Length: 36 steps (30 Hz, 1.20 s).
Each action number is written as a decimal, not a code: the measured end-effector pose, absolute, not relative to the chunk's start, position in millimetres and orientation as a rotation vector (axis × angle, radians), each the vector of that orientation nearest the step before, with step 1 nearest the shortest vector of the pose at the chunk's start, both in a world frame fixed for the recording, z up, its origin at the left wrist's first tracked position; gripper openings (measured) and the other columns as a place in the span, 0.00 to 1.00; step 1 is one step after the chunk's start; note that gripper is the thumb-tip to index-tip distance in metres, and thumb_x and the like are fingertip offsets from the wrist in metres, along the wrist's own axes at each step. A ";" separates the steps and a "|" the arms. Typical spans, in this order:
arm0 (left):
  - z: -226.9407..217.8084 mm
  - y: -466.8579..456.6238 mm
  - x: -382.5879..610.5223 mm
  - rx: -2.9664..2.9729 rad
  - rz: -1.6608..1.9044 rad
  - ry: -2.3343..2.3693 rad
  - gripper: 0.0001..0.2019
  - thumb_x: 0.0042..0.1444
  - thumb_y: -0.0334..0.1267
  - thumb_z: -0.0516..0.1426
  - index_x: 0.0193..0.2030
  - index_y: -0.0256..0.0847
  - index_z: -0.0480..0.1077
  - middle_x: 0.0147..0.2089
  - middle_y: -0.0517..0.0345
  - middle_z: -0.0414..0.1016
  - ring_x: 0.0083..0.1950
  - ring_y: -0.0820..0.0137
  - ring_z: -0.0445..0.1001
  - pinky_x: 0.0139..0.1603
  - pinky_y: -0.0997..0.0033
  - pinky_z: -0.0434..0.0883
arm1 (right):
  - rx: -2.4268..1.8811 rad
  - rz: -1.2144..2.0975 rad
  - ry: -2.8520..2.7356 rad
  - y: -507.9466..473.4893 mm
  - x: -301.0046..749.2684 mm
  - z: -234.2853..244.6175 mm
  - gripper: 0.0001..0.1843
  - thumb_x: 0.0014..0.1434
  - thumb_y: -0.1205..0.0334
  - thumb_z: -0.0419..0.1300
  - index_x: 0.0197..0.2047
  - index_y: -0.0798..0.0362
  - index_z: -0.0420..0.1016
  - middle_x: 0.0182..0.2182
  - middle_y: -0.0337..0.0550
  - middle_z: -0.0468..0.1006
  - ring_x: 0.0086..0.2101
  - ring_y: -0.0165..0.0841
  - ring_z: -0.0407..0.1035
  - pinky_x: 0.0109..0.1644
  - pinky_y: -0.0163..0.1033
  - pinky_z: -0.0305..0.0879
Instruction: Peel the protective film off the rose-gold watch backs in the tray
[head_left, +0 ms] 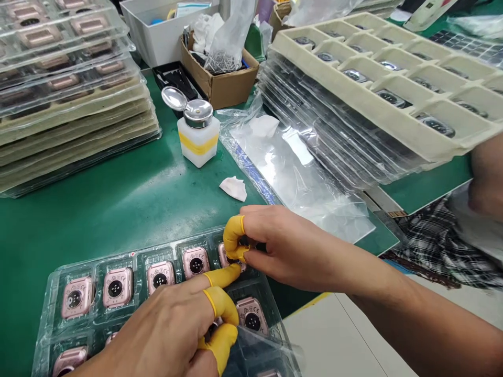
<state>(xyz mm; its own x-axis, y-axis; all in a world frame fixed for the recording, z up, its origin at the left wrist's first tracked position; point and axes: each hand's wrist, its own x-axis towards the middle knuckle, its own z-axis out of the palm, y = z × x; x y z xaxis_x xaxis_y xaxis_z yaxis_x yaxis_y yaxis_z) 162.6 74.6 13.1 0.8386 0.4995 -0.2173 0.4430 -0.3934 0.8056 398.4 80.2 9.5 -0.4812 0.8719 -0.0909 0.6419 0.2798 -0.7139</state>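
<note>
A clear plastic tray (135, 255) lies on the green table, with pink smartwatch cases (118, 287) face down in its compartments, their black round sensors upward. Yellow finger cots cover fingertips of both hands. My right hand (271, 243) reaches in from the right, thumb and index finger curled in a pinch on the watch case (223, 255) at the far right of the back row. My left hand (176, 327) lies over the tray, its index fingertip at that same case. Its thumb and another finger are closed at a sheet of clear plastic film (271, 340).
A white pump bottle (198, 141) with its lid raised stands behind the tray, near a crumpled white wipe (233, 188). Stacked trays rise at left (78, 125) and right (353, 99). A plastic bag (298, 173) lies between. Another person's arm (487, 178) shows at right.
</note>
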 end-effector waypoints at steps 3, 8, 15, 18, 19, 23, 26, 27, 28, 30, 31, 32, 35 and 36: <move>19.3 72.1 161.6 2.062 0.031 0.750 0.11 0.58 0.30 0.52 0.39 0.46 0.74 0.39 0.61 0.82 0.37 0.68 0.79 0.36 0.73 0.73 | -1.354 0.977 -2.255 78.5 398.5 8.7 0.10 0.56 0.78 0.59 0.35 0.54 0.74 0.30 0.37 0.76 0.33 0.31 0.68 0.35 0.35 0.58; 22.8 70.8 160.4 2.080 0.031 0.722 0.11 0.60 0.31 0.50 0.39 0.45 0.73 0.38 0.59 0.81 0.36 0.68 0.78 0.36 0.73 0.73 | -1.364 0.931 -2.284 75.6 399.2 9.0 0.08 0.58 0.76 0.60 0.36 0.55 0.76 0.31 0.40 0.77 0.34 0.33 0.69 0.36 0.37 0.60; 19.6 73.4 166.8 2.044 0.077 0.739 0.12 0.58 0.27 0.50 0.37 0.44 0.74 0.40 0.58 0.82 0.37 0.69 0.80 0.37 0.74 0.74 | -1.380 0.806 -2.189 70.3 408.7 13.3 0.04 0.65 0.70 0.61 0.38 0.54 0.75 0.34 0.39 0.79 0.34 0.30 0.71 0.39 0.35 0.62; 21.7 73.7 166.9 2.030 0.038 0.716 0.11 0.57 0.27 0.51 0.36 0.45 0.73 0.40 0.58 0.83 0.37 0.68 0.80 0.37 0.73 0.74 | -1.412 0.784 -2.246 68.5 408.8 13.3 0.03 0.65 0.69 0.61 0.40 0.54 0.76 0.34 0.39 0.78 0.35 0.31 0.71 0.39 0.36 0.62; 22.3 73.6 166.1 2.029 0.023 0.701 0.10 0.57 0.28 0.52 0.35 0.45 0.73 0.39 0.58 0.83 0.37 0.68 0.80 0.36 0.73 0.74 | -1.434 0.791 -2.287 68.1 407.4 12.9 0.03 0.65 0.69 0.61 0.41 0.54 0.77 0.34 0.40 0.77 0.35 0.32 0.70 0.38 0.37 0.61; 22.7 73.5 162.8 2.041 0.012 0.735 0.13 0.54 0.27 0.50 0.38 0.45 0.74 0.41 0.58 0.83 0.39 0.66 0.80 0.37 0.72 0.74 | -1.542 0.811 -2.423 68.7 398.9 9.7 0.06 0.64 0.68 0.60 0.41 0.53 0.79 0.35 0.41 0.73 0.32 0.31 0.68 0.33 0.37 0.56; 21.0 74.7 163.4 2.023 -0.002 0.699 0.11 0.53 0.29 0.51 0.37 0.45 0.73 0.39 0.58 0.82 0.37 0.66 0.79 0.35 0.72 0.72 | -1.562 0.792 -2.459 72.6 395.1 7.1 0.07 0.64 0.70 0.57 0.38 0.54 0.77 0.34 0.40 0.71 0.31 0.31 0.65 0.31 0.37 0.53; 20.7 75.1 164.2 2.008 -0.020 0.708 0.10 0.55 0.30 0.52 0.36 0.45 0.73 0.38 0.59 0.81 0.36 0.66 0.78 0.35 0.72 0.72 | -1.564 0.795 -2.468 74.3 394.7 6.7 0.08 0.64 0.71 0.56 0.35 0.55 0.75 0.34 0.40 0.70 0.30 0.30 0.64 0.31 0.37 0.52; 20.8 75.6 165.3 1.998 -0.025 0.724 0.09 0.56 0.31 0.52 0.35 0.45 0.72 0.36 0.59 0.81 0.35 0.67 0.77 0.34 0.72 0.71 | -1.565 0.803 -2.469 76.0 394.6 6.6 0.08 0.63 0.72 0.56 0.33 0.55 0.74 0.33 0.39 0.69 0.29 0.30 0.63 0.31 0.37 0.51; 22.1 76.1 167.3 1.979 -0.023 0.772 0.09 0.60 0.32 0.52 0.34 0.45 0.72 0.35 0.60 0.79 0.33 0.69 0.76 0.33 0.73 0.70 | -1.575 0.837 -2.457 78.7 395.0 7.5 0.10 0.63 0.73 0.55 0.30 0.55 0.71 0.31 0.38 0.68 0.28 0.29 0.60 0.31 0.37 0.50; 23.1 76.1 168.1 1.976 -0.016 0.790 0.09 0.60 0.32 0.52 0.34 0.45 0.72 0.35 0.60 0.79 0.32 0.69 0.76 0.33 0.74 0.70 | -1.576 0.862 -2.450 79.4 395.0 8.4 0.10 0.63 0.72 0.56 0.30 0.54 0.70 0.31 0.38 0.68 0.28 0.28 0.60 0.31 0.37 0.49; 24.0 75.9 168.5 1.978 -0.009 0.801 0.09 0.60 0.31 0.52 0.34 0.44 0.72 0.34 0.60 0.78 0.32 0.70 0.75 0.33 0.74 0.69 | -1.580 0.880 -2.444 79.7 394.8 9.5 0.09 0.63 0.71 0.57 0.30 0.54 0.71 0.31 0.37 0.69 0.28 0.28 0.61 0.31 0.37 0.49; 25.7 74.3 167.8 1.987 -0.027 0.771 0.09 0.60 0.32 0.51 0.34 0.44 0.72 0.34 0.60 0.78 0.32 0.70 0.75 0.32 0.74 0.69 | -1.601 0.876 -2.448 78.6 392.4 12.0 0.03 0.61 0.70 0.61 0.37 0.54 0.75 0.34 0.38 0.72 0.31 0.30 0.65 0.32 0.38 0.49; 26.0 73.6 167.0 1.996 -0.025 0.764 0.09 0.60 0.32 0.51 0.34 0.44 0.72 0.34 0.59 0.78 0.33 0.69 0.76 0.33 0.74 0.69 | -1.609 0.855 -2.457 78.0 391.1 12.3 0.05 0.60 0.70 0.61 0.39 0.53 0.76 0.35 0.39 0.73 0.32 0.31 0.66 0.32 0.38 0.48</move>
<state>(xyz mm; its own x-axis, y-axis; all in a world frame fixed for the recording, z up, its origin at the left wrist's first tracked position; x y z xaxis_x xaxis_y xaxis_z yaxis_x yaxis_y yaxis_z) 167.0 73.6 26.0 0.8034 0.5030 -0.3187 0.5231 -0.3405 0.7813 391.1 78.0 12.3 -0.4441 0.8667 -0.2274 0.8206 0.2914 -0.4917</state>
